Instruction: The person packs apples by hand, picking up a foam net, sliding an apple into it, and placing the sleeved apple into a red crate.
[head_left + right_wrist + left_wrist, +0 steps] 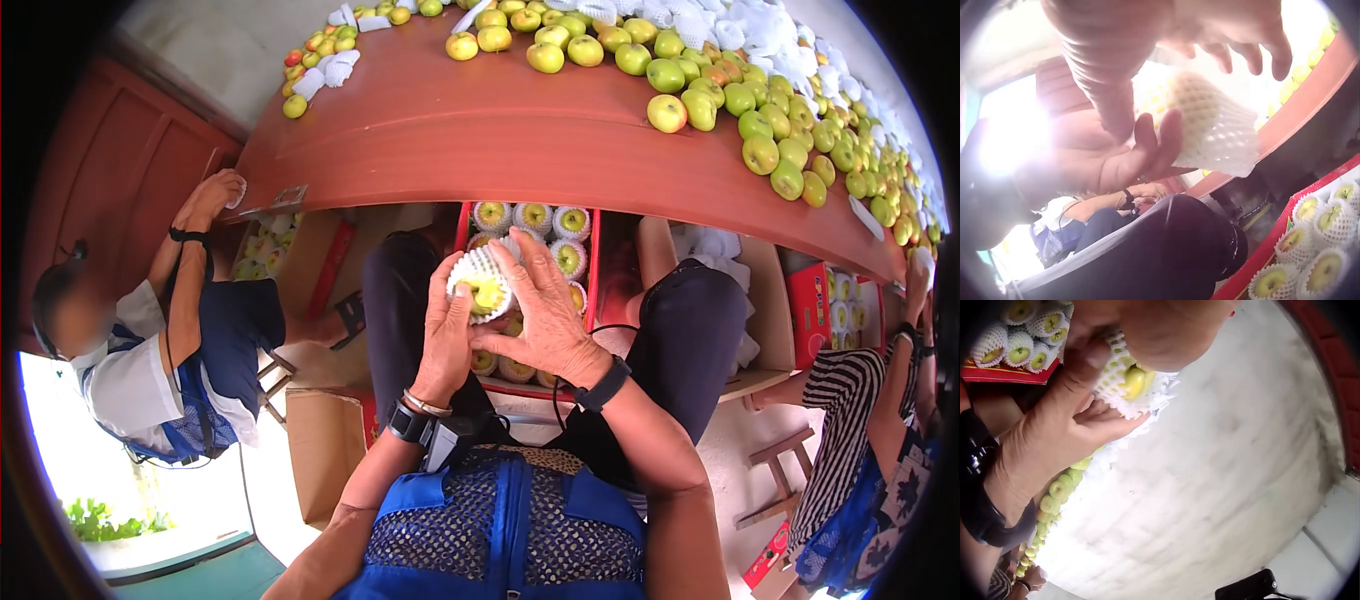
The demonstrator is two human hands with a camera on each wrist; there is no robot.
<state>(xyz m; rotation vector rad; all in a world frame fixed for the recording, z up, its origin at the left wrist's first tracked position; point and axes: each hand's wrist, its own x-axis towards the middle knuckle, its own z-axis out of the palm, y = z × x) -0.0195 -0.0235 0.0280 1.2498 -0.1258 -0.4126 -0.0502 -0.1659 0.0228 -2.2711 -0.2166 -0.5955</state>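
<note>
A yellow-green apple (488,297) sits in a white foam net sleeve (472,266) in front of my chest. My left hand (443,335) grips it, thumb on the near side and fingers round the foam. From the other side my right hand (552,325) reaches over, its thumb low by the apple and its fairly straight fingers spread along the sleeve. In the right wrist view the loose foam end (1235,147) extends past the fruit. Below both hands, between my knees, stands a red-edged box (597,235) with rows of foam-netted apples (570,222).
A reddish-brown table (420,130) spans the front, with many loose apples (760,155) and a heap of foam nets (740,30). One person (120,340) sits at left, another (860,400) at right. An open carton (765,300) and a wooden stool (780,470) stand to the right.
</note>
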